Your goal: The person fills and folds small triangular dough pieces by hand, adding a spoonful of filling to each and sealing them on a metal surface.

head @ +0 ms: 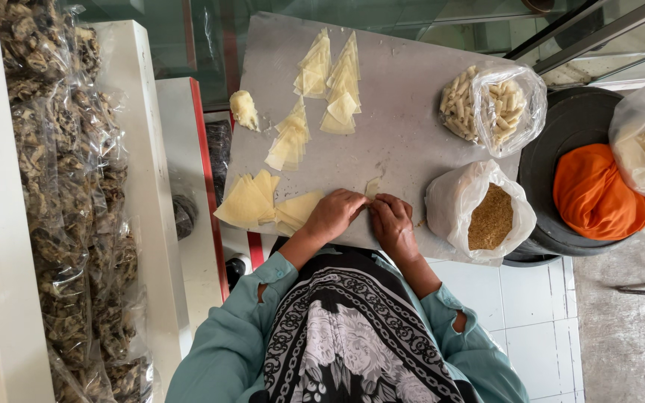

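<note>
Grey board (404, 127) fills the middle of the head view and serves as the landmark for everything else. At its near edge the left hand (334, 215) and right hand (393, 226) sit side by side, touching, fingers curled down together onto a small pale wrapper (372, 186) that pokes out just beyond the fingertips; whether they pinch it or only press it flat, I cannot tell. Just left of the hands, at the board's near left corner, lies a stack (246, 201) of yellow square wrappers, partly overhanging the edge. Farther up the board sit fans of folded triangles (330, 78), and near its left edge a pale lump of dough (244, 110). On the board's right side stands a clear bag of rolled pieces (496, 104), and at its near right corner an open bag of brown crumbs (490, 216). Right of the board, well apart from the hands, an orange cloth (591, 194) rests on a black tub (561, 127). Left of the board, past a white ledge, hang bags of dark dried goods (69, 186).
</note>
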